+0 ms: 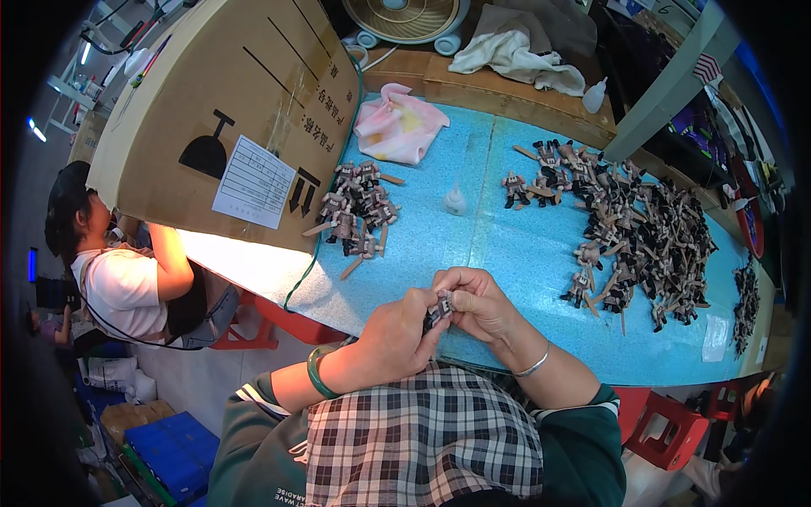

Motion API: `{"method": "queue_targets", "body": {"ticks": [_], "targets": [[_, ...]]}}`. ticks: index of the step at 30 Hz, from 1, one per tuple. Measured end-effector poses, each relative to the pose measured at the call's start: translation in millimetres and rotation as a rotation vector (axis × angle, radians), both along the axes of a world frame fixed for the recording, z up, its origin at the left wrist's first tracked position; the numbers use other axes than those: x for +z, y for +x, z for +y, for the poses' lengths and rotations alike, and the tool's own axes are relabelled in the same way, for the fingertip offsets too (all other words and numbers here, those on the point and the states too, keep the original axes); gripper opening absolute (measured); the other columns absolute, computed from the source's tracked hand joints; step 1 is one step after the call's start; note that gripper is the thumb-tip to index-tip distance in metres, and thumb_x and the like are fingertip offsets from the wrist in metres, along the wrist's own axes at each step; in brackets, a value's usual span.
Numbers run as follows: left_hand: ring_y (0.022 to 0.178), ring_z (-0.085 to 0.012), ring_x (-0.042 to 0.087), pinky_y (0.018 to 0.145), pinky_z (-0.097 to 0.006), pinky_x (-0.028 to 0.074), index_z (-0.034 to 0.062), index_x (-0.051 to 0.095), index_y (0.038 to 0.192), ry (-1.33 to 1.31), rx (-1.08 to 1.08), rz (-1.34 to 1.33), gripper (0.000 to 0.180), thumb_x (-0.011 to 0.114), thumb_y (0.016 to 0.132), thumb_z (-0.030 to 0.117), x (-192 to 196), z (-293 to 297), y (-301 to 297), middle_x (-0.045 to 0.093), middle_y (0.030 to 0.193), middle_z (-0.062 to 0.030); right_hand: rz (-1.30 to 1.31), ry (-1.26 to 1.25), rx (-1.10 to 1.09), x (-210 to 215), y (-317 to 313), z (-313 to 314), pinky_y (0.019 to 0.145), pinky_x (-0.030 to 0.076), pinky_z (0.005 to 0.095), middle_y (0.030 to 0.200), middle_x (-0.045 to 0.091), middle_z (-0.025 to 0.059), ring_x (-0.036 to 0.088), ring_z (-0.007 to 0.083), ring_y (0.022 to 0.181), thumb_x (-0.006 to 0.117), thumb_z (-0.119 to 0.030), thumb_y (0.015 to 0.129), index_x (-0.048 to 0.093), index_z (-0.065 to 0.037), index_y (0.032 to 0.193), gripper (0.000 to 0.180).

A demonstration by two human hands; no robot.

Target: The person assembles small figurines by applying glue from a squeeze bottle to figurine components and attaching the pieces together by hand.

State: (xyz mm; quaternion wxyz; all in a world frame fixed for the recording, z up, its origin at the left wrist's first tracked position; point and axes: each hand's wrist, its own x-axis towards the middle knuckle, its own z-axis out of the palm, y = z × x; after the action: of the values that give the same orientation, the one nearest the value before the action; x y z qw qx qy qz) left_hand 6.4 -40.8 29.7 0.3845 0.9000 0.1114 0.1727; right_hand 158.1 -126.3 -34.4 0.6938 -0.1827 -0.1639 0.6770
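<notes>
Both my hands meet over the near edge of the blue table (498, 279), pinching one small toy figure (441, 306) in grey and black. My left hand (395, 331) is closed round its lower part. The thumb and fingertips of my right hand (483, 306) press on its upper side. Most of the figure is hidden by my fingers. Beyond my left hand lies a small pile of similar figures (359, 207), some with tan sticks. A much larger heap of figures (646, 237) spreads over the table's right side.
A small white squeeze bottle (454, 201) stands mid-table, behind my hands. A stained pink cloth (400, 124) lies at the back. The big cardboard box (245, 110) walls off the left, with a seated person (127, 279) beyond it. Red stools (667, 429) stand below the table.
</notes>
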Motion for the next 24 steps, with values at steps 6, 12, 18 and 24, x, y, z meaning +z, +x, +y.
{"method": "queue_targets", "body": {"ticks": [6, 12, 18, 24], "targets": [[0.062, -0.0321, 0.061, 0.052, -0.036, 0.045, -0.0036, 0.034, 0.107, 0.038, -0.054, -0.107, 0.040, 0.065, 0.082, 0.000, -2, 1, -1, 0.058, 0.083, -0.0182, -0.051, 0.049, -0.033, 6, 1, -1, 0.066, 0.057, 0.0289, 0.092, 0.061, 0.0100, 0.064, 0.0176, 0.079, 0.069, -0.012, 0.085, 0.063, 0.003, 0.097, 0.019], [0.067, -0.0280, 0.062, 0.057, -0.035, 0.048, -0.0001, 0.038, 0.113, -0.124, -0.121, -0.138, 0.043, 0.067, 0.081, 0.005, -10, 6, -8, 0.059, 0.092, -0.0164, -0.198, 0.097, -0.027, 14, 8, -1, 0.068, 0.056, 0.0282, 0.091, 0.059, 0.0094, 0.063, 0.0170, 0.079, 0.067, -0.007, 0.085, 0.064, 0.003, 0.096, 0.016], [0.084, -0.0139, 0.060, 0.068, -0.027, 0.049, 0.0022, 0.037, 0.123, -0.931, -0.022, -0.189, 0.045, 0.062, 0.089, 0.017, -12, 15, -22, 0.058, 0.104, -0.0108, -0.431, 0.136, 0.016, 28, 10, -2, 0.066, 0.053, 0.0274, 0.091, 0.059, 0.0080, 0.061, 0.0151, 0.081, 0.068, -0.004, 0.083, 0.066, 0.003, 0.096, 0.015], [0.080, -0.0115, 0.057, 0.065, -0.022, 0.046, 0.0032, 0.042, 0.119, -1.511, -0.245, 0.147, 0.041, 0.043, 0.100, 0.039, -14, 26, -28, 0.058, 0.104, -0.0104, -0.819, 0.253, -0.047, 30, 11, -2, 0.069, 0.050, 0.0278, 0.089, 0.063, 0.0086, 0.061, 0.0163, 0.079, 0.072, -0.009, 0.080, 0.069, 0.000, 0.095, 0.018]]}}
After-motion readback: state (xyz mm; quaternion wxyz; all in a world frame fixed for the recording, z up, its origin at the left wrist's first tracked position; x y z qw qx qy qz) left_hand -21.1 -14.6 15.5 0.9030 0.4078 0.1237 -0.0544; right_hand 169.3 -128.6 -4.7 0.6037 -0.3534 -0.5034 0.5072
